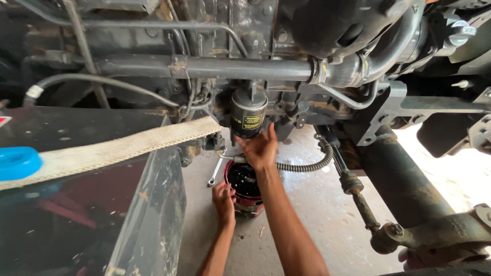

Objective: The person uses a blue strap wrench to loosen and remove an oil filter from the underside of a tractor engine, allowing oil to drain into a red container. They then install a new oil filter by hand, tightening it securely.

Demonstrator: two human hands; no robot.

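Black filter can point(248, 115) hanging under the engine, right hand point(262, 150) gripping its base, left hand point(223, 200) below the can holding the red tub's point(245, 202) rim, wrench point(215, 173) lying beside the tub

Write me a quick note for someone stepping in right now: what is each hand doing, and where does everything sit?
Right hand: reaching up, fingers on the bottom of the black cylindrical filter, which hangs under the machine.
Left hand: gripping the rim of the red can on the concrete floor, right under the filter.
Can holds dark liquid. A spanner lies on the floor beside it.
Done: can placed below the filter.
Left: filter is still mounted.
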